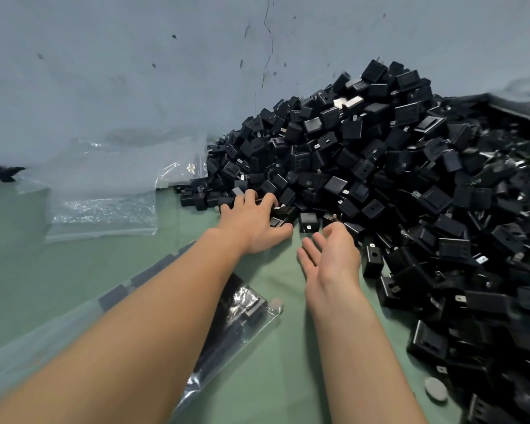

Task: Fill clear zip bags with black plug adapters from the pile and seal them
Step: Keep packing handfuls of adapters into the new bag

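a: what's nearest, under the left forearm?
b: a zip bag [245, 307] lying flat on the green cloth [273, 362], with black adapters inside. it's probably set close so it keeps clear of the working gap. i can't tell whether it's sealed.
a: and the hands?
b: the left hand [251, 223] lies palm down at the foot of the pile [395, 179], fingers splayed over loose plug adapters [308, 223], thumb out on the cloth. it isn't closed round any that i can see, and looks placed to rake a batch toward the body. the right hand [331, 255] is just beside it, palm turned up and inward, fingers loosely cupped, holding nothing. i'd guess it's a scoop for what the left pulls.
a: the stock?
b: the pile heaps up to the right and back against the grey wall [135, 71], within reach of both arms.
a: empty bags?
b: a stack of clear bags [104, 209] lies left of the pile, well apart from both hands. neither hand holds one, so a bag has to be fetched before filling.
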A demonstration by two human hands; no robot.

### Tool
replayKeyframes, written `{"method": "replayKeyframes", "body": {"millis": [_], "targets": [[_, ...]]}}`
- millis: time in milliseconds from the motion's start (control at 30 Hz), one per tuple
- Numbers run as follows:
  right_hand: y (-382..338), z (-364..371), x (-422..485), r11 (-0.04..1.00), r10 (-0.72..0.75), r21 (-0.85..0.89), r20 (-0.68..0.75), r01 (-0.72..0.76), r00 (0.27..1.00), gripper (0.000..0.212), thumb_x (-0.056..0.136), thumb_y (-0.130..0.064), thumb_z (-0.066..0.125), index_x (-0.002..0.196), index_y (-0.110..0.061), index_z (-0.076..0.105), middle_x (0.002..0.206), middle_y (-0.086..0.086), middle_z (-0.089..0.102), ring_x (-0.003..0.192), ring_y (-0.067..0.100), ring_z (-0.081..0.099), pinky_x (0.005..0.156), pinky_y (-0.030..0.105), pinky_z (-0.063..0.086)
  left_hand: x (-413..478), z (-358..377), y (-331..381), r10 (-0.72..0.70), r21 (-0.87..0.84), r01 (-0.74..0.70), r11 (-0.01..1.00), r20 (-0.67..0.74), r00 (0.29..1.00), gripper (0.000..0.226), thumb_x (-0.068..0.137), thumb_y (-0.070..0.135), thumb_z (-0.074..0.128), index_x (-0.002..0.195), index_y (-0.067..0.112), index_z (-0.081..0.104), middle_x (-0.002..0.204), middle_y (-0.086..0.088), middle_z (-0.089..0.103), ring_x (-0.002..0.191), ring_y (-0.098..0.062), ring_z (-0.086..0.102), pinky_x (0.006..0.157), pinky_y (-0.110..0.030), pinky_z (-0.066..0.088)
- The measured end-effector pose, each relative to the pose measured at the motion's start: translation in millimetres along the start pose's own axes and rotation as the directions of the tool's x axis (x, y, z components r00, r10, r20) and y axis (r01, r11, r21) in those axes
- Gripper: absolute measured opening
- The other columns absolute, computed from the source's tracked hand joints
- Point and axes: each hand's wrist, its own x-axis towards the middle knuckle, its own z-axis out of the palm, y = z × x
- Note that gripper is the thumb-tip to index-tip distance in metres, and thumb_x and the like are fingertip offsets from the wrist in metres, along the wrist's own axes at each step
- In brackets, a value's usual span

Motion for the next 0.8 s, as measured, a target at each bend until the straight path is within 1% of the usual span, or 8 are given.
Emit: {"method": "replayKeyframes", "body": {"millis": [133, 267, 400, 500, 600, 667, 733, 800], "targets": [[3, 0, 6, 1.000, -0.009, 0.006, -0.013, 0.009, 1.000, 0.011, 0.096, -0.015, 0.045, 0.094, -0.016, 0.056, 0.098, 0.001, 0.058, 0.095, 0.019, 0.063, 0.075, 0.029, 0.053, -6, 1, 2, 0.039, -0.003, -0.040, 0.999, -0.030, 0.999, 0.076, 0.070, 0.082, 0.027, 0.126, 0.032, 0.040, 0.121, -0.006, 0.041, 0.116, -0.029, 0.043, 0.093, -0.047, 0.038], [5, -2, 6, 1.000, -0.012, 0.003, 0.002, 0.012, 1.000, 0.016, 0.095, -0.014, 0.045, 0.105, -0.013, 0.057, 0.099, 0.000, 0.059, 0.096, 0.018, 0.065, 0.074, 0.030, 0.054, -5, 0, 0, 0.062, 0.033, -0.060, 0.998, -0.035, 0.997, 0.071, 0.076, 0.079, 0.032, 0.129, 0.032, 0.040, 0.124, -0.008, 0.049, 0.117, -0.028, 0.046, 0.087, -0.045, 0.039], [2, -3, 6, 1.000, -0.009, 0.022, 0.009, 0.009, 1.000, 0.019, 0.095, -0.013, 0.045, 0.109, -0.014, 0.057, 0.103, 0.002, 0.060, 0.096, 0.019, 0.066, 0.074, 0.030, 0.056, -2, -4, 4, 0.078, 0.123, -0.068, 0.990, -0.072, 0.994, 0.072, 0.075, 0.082, 0.032, 0.125, 0.030, 0.041, 0.114, -0.009, 0.052, 0.086, -0.032, 0.058, 0.068, -0.037, 0.037], [2, -3, 7, 1.000, -0.007, 0.029, 0.020, 0.007, 1.000, 0.022, 0.095, -0.013, 0.045, 0.113, -0.014, 0.057, 0.108, 0.003, 0.059, 0.097, 0.019, 0.066, 0.072, 0.029, 0.057, -1, -7, 7, 0.040, 0.137, -0.031, 0.990, -0.059, 0.997, 0.076, 0.074, 0.083, 0.032, 0.127, 0.029, 0.041, 0.116, -0.011, 0.052, 0.085, -0.036, 0.060, 0.067, -0.037, 0.037], [2, -4, 7, 0.999, -0.002, 0.033, 0.031, 0.001, 1.000, 0.017, 0.095, -0.013, 0.046, 0.106, -0.013, 0.058, 0.105, 0.004, 0.059, 0.093, 0.020, 0.066, 0.074, 0.031, 0.056, -2, -13, 9, -0.001, 0.049, 0.002, 0.999, -0.006, 1.000, 0.073, 0.070, 0.082, 0.036, 0.124, 0.033, 0.043, 0.114, -0.006, 0.053, 0.086, -0.031, 0.055, 0.071, -0.038, 0.037], [0, -5, 5, 0.999, -0.003, 0.041, 0.038, 0.001, 0.999, 0.012, 0.096, -0.012, 0.046, 0.100, -0.013, 0.057, 0.104, 0.006, 0.058, 0.090, 0.021, 0.065, 0.075, 0.032, 0.055, -6, -24, 9, -0.071, -0.205, 0.078, 0.976, 0.043, 0.997, 0.062, 0.069, 0.082, 0.042, 0.109, 0.035, 0.050, 0.102, 0.002, 0.059, 0.082, -0.022, 0.058, 0.069, -0.035, 0.042], [-2, -5, 3, 0.999, 0.004, 0.054, 0.051, -0.007, 0.999, 0.014, 0.098, -0.013, 0.045, 0.105, -0.012, 0.057, 0.111, 0.008, 0.059, 0.092, 0.024, 0.064, 0.080, 0.034, 0.054, -13, -44, 8, -0.098, -0.717, 0.209, 0.665, 0.194, 0.976, 0.055, 0.072, 0.077, 0.052, 0.095, 0.028, 0.056, 0.088, 0.005, 0.064, 0.064, -0.014, 0.056, 0.058, -0.028, 0.045], [-4, -4, -3, 0.996, 0.041, 0.076, 0.076, -0.047, 0.996, 0.012, 0.099, -0.014, 0.045, 0.104, -0.013, 0.056, 0.119, 0.009, 0.061, 0.097, 0.025, 0.064, 0.086, 0.036, 0.052, -23, -65, 3, 0.104, -0.929, 0.367, 0.034, 0.369, 0.924, 0.051, 0.074, 0.069, 0.062, 0.090, 0.021, 0.058, 0.091, -0.005, 0.063, 0.057, -0.015, 0.048, 0.051, -0.026, 0.043]]}}
